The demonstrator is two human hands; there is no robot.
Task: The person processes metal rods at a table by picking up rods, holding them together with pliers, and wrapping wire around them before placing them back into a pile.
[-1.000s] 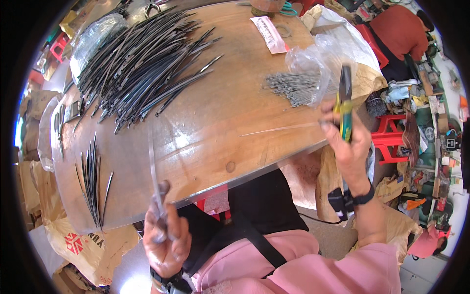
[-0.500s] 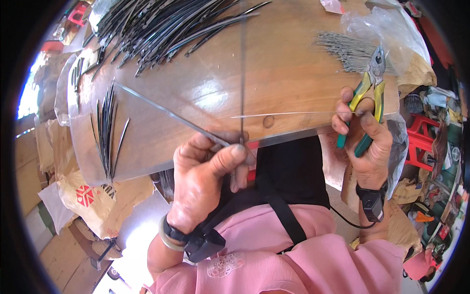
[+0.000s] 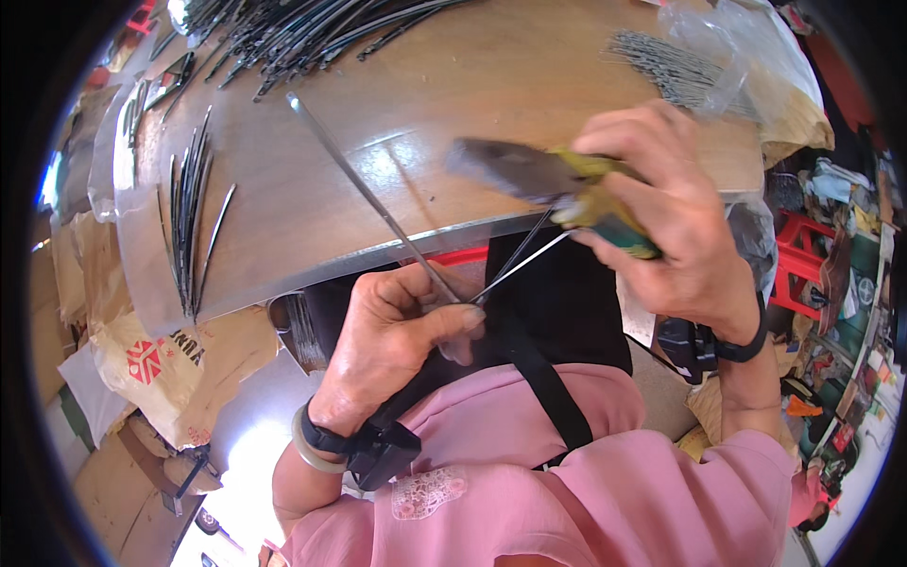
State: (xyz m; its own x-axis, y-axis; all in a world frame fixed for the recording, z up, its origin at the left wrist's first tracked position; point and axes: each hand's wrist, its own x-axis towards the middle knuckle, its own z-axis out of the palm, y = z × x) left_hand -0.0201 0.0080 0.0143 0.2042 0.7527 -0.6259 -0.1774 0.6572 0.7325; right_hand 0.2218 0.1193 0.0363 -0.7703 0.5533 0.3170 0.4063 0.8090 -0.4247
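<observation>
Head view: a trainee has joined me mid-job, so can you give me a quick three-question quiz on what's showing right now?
1. Which hand holds the pliers?
2. True or false: the thin grey wires lie to the left of the small bunch of dark strips.
3. What does the left hand pinch? A: a clear bag; B: a long narrow strip; C: nothing.

Key: 1. The right hand. 2. False; they lie to its right. 3. B.
</observation>
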